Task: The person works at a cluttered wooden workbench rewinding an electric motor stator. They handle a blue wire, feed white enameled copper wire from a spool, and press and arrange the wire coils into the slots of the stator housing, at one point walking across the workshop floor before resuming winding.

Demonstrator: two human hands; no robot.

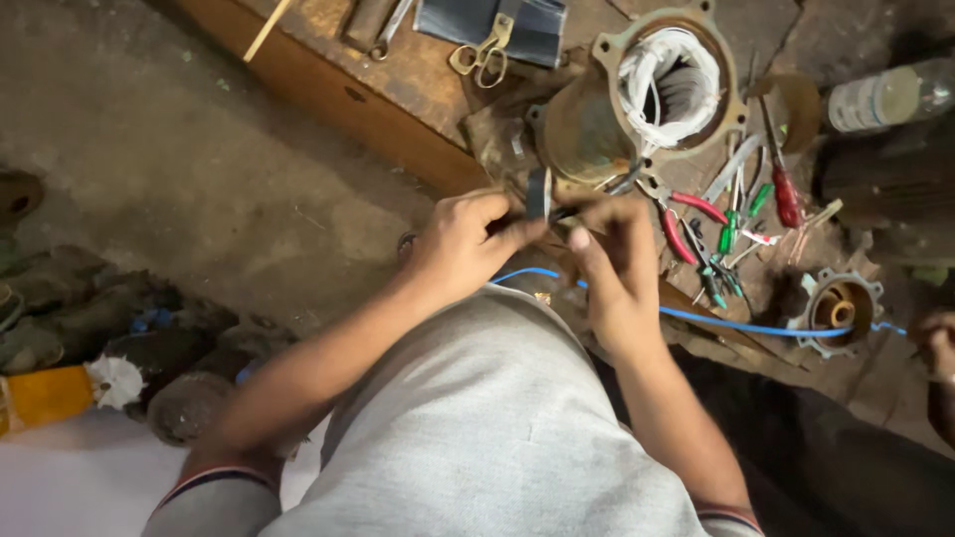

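My left hand (468, 244) and my right hand (612, 249) meet in front of my knee, both pinching a small dark roll of tape (538, 195) and a thin wire end between them. Just beyond the hands stands a rusty motor housing (587, 124) with white winding wires (668, 75) bundled inside its round opening. A blue cable (736, 326) runs from under my hands to the right.
A wooden bench (328, 75) carries scissors (481, 52), red-handled pliers (686, 224), a red screwdriver (784, 189) and several small green-handled tools (731, 239). A round metal end cover (839, 306) lies at right, a plastic bottle (885, 96) at upper right. Another person's hand (937, 343) shows at the right edge.
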